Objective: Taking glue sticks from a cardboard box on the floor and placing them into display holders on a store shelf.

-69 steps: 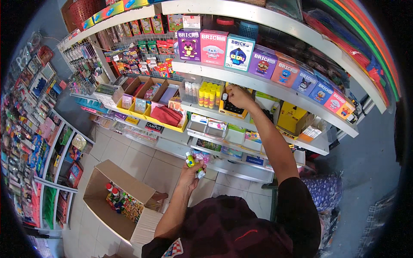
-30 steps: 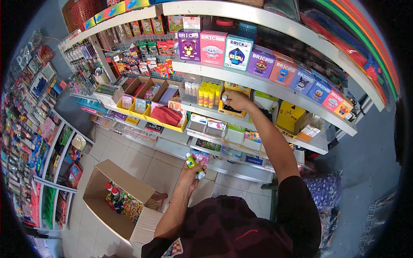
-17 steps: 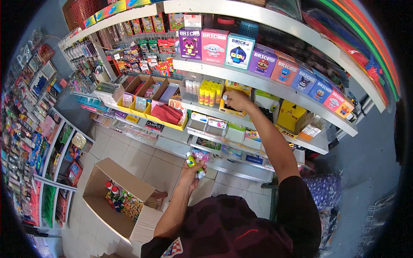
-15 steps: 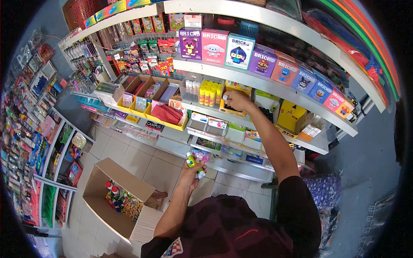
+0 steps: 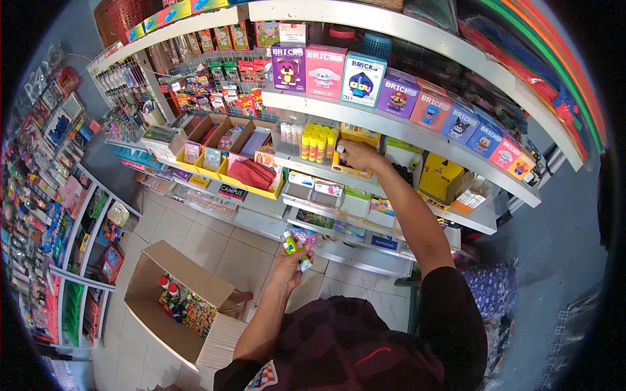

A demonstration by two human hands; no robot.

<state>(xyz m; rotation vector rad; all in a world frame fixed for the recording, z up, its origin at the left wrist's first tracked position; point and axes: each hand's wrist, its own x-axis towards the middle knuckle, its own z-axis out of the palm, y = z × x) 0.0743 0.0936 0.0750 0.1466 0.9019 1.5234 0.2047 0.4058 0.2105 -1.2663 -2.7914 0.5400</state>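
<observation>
My right hand [image 5: 355,155] reaches up to the middle shelf and is closed on a small white tube at the yellow tray [image 5: 355,135], next to a row of yellow-capped glue sticks [image 5: 314,144]. My left hand [image 5: 290,260] stays low in front of my chest, gripping a few small glue sticks [image 5: 293,246] with green and white caps. Below and to the left, an open cardboard box [image 5: 171,301] on the tiled floor holds more small bottles and sticks.
White shelves [image 5: 398,127] curve across the front. A row of coloured toy brick boxes [image 5: 365,81] stands on the shelf above. Yellow bins [image 5: 228,153] with packets sit to the left. Racks of stationery [image 5: 52,195] line the left wall.
My right hand has shifted slightly left and lower on the shelf by the yellow tray. My left hand has stayed in place with its glue sticks.
</observation>
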